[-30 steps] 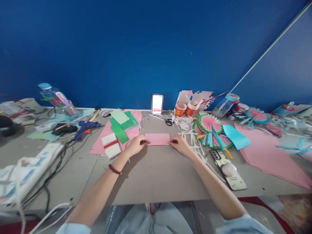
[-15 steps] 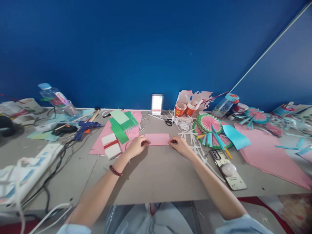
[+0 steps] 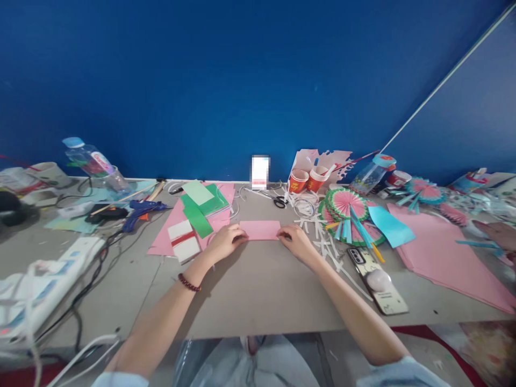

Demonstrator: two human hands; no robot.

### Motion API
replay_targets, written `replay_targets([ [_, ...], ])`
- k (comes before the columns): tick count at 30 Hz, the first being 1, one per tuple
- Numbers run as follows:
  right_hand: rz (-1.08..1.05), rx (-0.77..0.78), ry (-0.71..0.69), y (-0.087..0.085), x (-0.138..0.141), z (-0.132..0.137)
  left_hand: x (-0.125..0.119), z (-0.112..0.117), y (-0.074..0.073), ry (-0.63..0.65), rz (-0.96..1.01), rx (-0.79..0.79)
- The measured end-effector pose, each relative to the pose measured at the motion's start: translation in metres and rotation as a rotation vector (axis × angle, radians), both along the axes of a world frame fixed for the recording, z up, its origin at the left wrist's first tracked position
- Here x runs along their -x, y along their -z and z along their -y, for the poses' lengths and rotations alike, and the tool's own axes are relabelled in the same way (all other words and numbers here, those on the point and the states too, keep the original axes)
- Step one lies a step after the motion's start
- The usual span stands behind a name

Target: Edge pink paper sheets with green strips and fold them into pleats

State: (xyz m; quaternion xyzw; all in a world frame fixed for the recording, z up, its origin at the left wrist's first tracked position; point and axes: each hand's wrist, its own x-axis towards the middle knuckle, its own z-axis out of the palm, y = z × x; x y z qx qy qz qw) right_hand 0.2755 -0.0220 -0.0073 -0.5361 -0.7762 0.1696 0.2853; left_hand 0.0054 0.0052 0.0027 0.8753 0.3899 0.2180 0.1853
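Observation:
A small pink paper rectangle (image 3: 261, 229) lies flat on the grey table (image 3: 258, 290) in front of me. My left hand (image 3: 224, 241) is closed in a pinch on the paper's left end. At the paper's right end my right hand (image 3: 295, 240) pinches it the same way. Both forearms reach forward from the near edge; a dark bead bracelet (image 3: 188, 282) circles my left wrist.
Green and pink sheets (image 3: 201, 207), a blue glue gun (image 3: 141, 209) and a power strip (image 3: 48, 279) lie left. Scissors (image 3: 279, 201), red cups (image 3: 306, 180), paper fans (image 3: 346, 212), white strips, a phone (image 3: 377, 279) and large pink sheets (image 3: 447, 258) lie right. Another person's hand (image 3: 502, 234) shows at far right.
My hands and the pink paper have barely shifted. Another person's hand has come into view at the far right edge.

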Motion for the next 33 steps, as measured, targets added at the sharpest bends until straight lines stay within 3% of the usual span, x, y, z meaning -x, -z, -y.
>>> replay_targets([
  [10, 0.125, -0.016, 0.023, -0.002, 0.003, 0.004, -0.006, 0.011, -0.006, -0.007, -0.284, -0.279],
  [18, 0.524, -0.099, 0.026, -0.008, 0.023, 0.02, -0.029, 0.043, -0.005, -0.11, -0.518, -0.437],
  [24, 0.739, -0.064, 0.049, -0.015, 0.037, 0.034, -0.044, 0.067, -0.001, -0.2, -0.64, -0.403],
  [33, 0.773, 0.006, 0.097, -0.025, 0.056, 0.058, -0.062, 0.081, -0.015, -0.302, -0.623, -0.258],
])
